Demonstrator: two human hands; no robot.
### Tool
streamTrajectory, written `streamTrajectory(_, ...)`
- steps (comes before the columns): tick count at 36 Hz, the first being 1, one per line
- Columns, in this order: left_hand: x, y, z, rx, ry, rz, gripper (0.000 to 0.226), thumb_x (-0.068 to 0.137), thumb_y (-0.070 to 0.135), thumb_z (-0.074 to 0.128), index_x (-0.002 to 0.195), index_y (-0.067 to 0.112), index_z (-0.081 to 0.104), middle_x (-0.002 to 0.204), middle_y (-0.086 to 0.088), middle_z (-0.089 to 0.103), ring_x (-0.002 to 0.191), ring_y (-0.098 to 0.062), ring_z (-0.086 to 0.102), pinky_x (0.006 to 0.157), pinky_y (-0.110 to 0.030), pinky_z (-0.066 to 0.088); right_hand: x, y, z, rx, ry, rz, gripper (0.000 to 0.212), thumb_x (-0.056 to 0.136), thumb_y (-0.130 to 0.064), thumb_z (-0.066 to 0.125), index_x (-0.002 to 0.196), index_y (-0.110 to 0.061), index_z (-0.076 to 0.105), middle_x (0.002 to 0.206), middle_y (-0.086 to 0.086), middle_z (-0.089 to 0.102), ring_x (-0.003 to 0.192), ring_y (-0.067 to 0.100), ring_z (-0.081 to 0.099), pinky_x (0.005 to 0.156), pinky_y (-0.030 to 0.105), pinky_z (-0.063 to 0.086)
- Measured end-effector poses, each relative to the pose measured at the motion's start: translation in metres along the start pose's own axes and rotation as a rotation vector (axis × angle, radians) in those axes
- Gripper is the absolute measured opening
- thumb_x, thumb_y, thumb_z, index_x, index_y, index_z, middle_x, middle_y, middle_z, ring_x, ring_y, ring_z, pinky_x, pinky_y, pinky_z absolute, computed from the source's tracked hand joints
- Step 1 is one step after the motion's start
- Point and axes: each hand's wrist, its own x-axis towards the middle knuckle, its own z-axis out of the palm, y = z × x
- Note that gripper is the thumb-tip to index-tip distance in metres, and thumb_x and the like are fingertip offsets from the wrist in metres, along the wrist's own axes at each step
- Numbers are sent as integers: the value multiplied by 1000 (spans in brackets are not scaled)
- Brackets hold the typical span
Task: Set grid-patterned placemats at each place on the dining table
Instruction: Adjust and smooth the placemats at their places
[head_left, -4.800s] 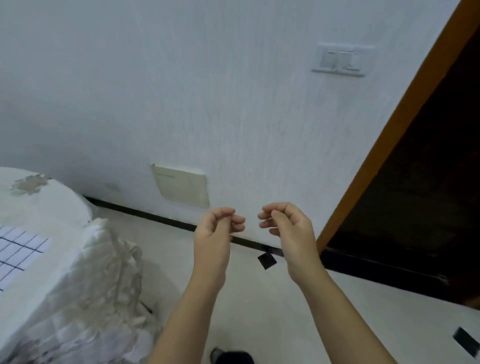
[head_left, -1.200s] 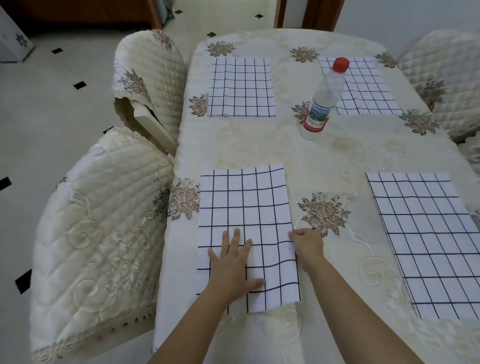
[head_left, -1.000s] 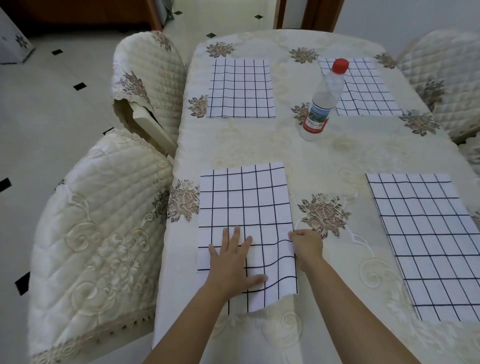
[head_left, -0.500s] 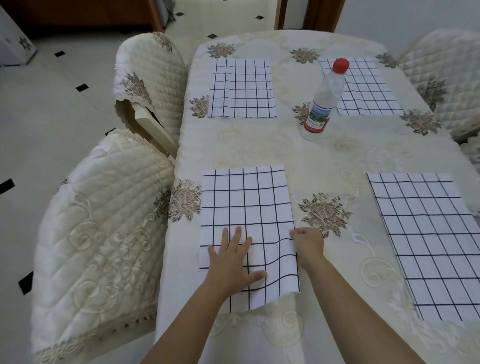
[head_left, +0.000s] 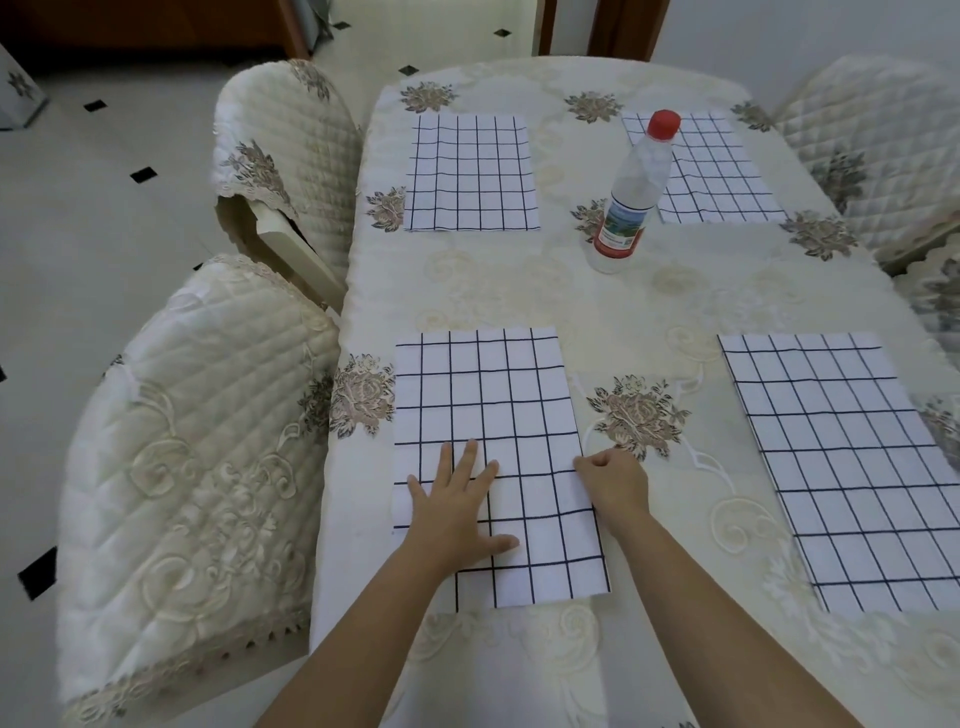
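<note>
Several white placemats with a dark grid lie on the dining table (head_left: 649, 312), which wears a cream embroidered cloth. The near-left placemat (head_left: 488, 405) lies flat under my hands. My left hand (head_left: 457, 509) rests palm down on its near part, fingers spread. At the mat's right edge my right hand (head_left: 613, 480) is curled and pinches the fabric. Another placemat (head_left: 852, 457) lies near right, one (head_left: 470, 174) far left, and one (head_left: 711, 171) far right, partly behind a bottle.
A clear plastic bottle (head_left: 631, 197) with a red cap stands upright in the middle of the table. Quilted cream chairs stand at the left (head_left: 182, 457), far left (head_left: 280, 150) and right (head_left: 872, 150). White floor tiles with black diamonds lie beyond.
From facing a wall with both hands raised, my view has turned to the table. In the last second the wrinkle in the near-left placemat's near part has been smoothed flat; the hands barely shifted.
</note>
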Motion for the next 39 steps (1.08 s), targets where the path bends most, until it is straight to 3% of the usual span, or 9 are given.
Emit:
streamTrajectory(7,2,-3,2,34,-10,12,99,75,66,55,149,31,-1,155,4,-24,142,-24,-25,109,-64,0,-8,16,-9,-42,-123,26,28,83,-20,66,61,-15,50,60,0,49,59,17,46,59,24,37)
streamTrajectory(15,0,-5,4,47,-13,31,98,76,67,53,149,30,-2,154,3,-25,141,-25,-25,109,-64,0,-20,19,-8,-138,-86,-4,40,86,-21,62,53,-16,41,54,0,43,54,15,42,56,26,33)
streamTrajectory(19,-4,-5,9,58,129,45,74,89,58,35,149,23,10,156,0,-12,144,-25,-15,111,-62,5,-33,9,-1,-462,211,-211,21,85,-22,61,97,-5,57,92,9,56,87,26,57,66,33,44)
streamTrajectory(21,-7,-4,14,112,301,66,58,89,42,30,138,13,43,152,-8,28,140,-30,25,99,-65,35,-37,9,13,-640,384,-487,33,68,-13,75,96,-1,61,92,15,61,80,32,61,59,36,50)
streamTrajectory(23,-9,-4,23,118,366,70,51,84,32,34,122,10,60,136,-10,53,125,-30,51,85,-60,49,-48,9,32,-661,386,-718,32,64,-13,72,94,-4,65,94,15,67,79,32,66,59,35,53)
streamTrajectory(25,-10,-5,32,90,384,65,50,83,30,35,122,10,59,132,-9,56,125,-29,51,84,-57,49,-58,14,56,-702,276,-841,38,76,-24,50,107,-8,66,112,13,67,100,31,66,74,40,55)
streamTrajectory(29,-11,-16,51,63,467,91,52,85,28,35,135,13,37,142,-5,43,143,-19,14,100,-53,36,-70,30,88,-765,68,-819,48,89,-33,31,128,-16,53,135,4,55,125,23,52,91,47,49)
streamTrajectory(33,-16,-23,52,64,464,52,51,88,31,34,136,16,39,142,-7,46,135,-25,36,96,-56,41,-63,52,82,-756,38,-748,54,99,-41,6,141,-21,32,149,-1,37,138,18,23,109,45,21)
streamTrajectory(39,-25,-42,49,54,477,-39,51,88,31,32,134,14,48,142,-9,46,130,-31,45,92,-59,41,-44,71,49,-735,110,-646,55,96,-42,14,146,-20,20,154,-4,17,143,19,11,111,49,19)
